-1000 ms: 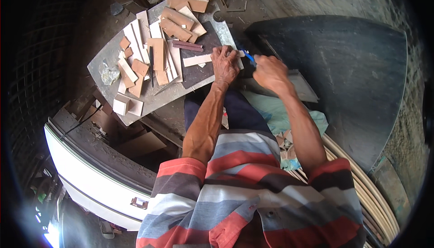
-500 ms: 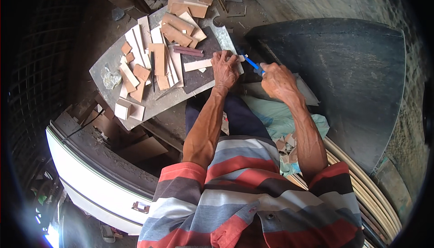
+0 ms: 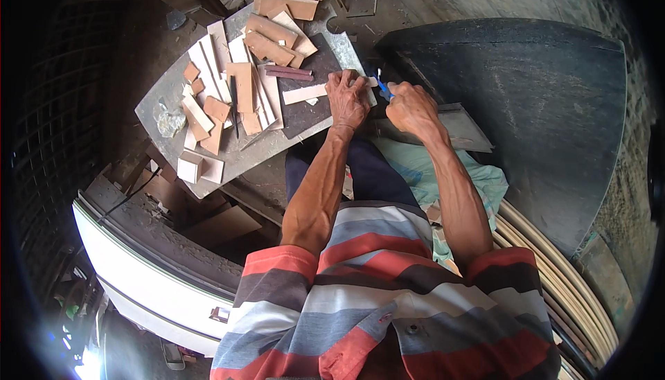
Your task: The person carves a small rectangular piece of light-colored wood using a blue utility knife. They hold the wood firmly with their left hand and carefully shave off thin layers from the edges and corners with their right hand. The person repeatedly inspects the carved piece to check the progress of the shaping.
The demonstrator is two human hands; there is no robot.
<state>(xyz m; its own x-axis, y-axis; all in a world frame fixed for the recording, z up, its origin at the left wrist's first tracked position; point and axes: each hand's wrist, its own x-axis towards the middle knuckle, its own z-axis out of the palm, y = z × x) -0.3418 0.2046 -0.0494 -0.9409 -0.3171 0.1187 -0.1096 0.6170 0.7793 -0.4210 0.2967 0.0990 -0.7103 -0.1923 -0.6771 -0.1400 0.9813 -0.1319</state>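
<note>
right hand [image 3: 410, 108] nearer pale strip [image 3: 303, 94]

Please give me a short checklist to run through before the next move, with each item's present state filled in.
1. Left hand on the pale strip: ok, its bent fingers lie over it.
2. Right hand around the blue tool: ok, gripped.
3. Left fingers apart from the tool: ok, though the gap is small.
4. Tool touching the strip's right end: cannot tell, too small to see.
5. Dark sheet beneath the strip: ok, on the table.
6. Tabletop free of loose pieces: not ok, many lie to the left.
</note>
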